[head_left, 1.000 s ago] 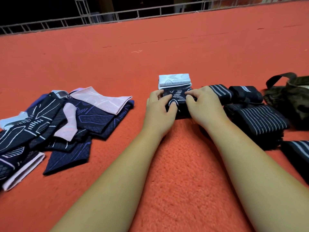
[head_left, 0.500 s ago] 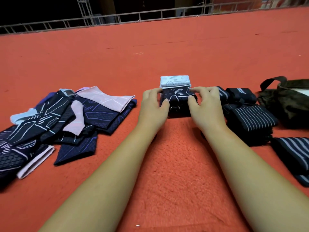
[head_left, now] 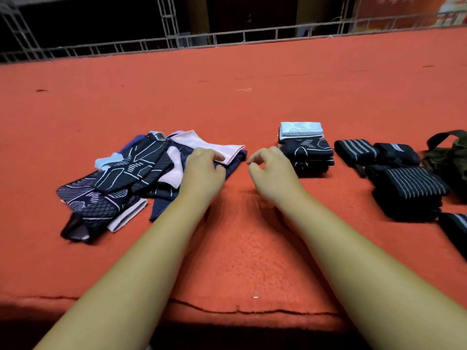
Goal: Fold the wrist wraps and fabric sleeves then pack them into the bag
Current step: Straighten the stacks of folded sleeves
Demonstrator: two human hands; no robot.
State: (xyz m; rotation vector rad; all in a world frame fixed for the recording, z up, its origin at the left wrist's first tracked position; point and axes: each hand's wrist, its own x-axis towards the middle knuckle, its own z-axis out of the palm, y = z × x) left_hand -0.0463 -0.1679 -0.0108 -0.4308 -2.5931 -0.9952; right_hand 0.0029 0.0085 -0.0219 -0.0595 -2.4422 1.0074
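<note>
Head view: both your hands have left the folded sleeve stack [head_left: 305, 152], which sits finished right of the red carpet's [head_left: 227, 97] middle, beside the wrist wraps [head_left: 409, 188] and bag [head_left: 449, 157]. Your left hand [head_left: 204, 173] lies on the pink sleeve [head_left: 214, 146] atop the unfolded pile [head_left: 121, 183] to the left; whether it has a grip, you cannot tell. Your right hand [head_left: 273, 173] hovers loosely curled and empty. The next fold looks about to start.

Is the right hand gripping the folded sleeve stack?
No, the right hand hovers empty over the red carpet, left of the folded sleeve stack.
</note>
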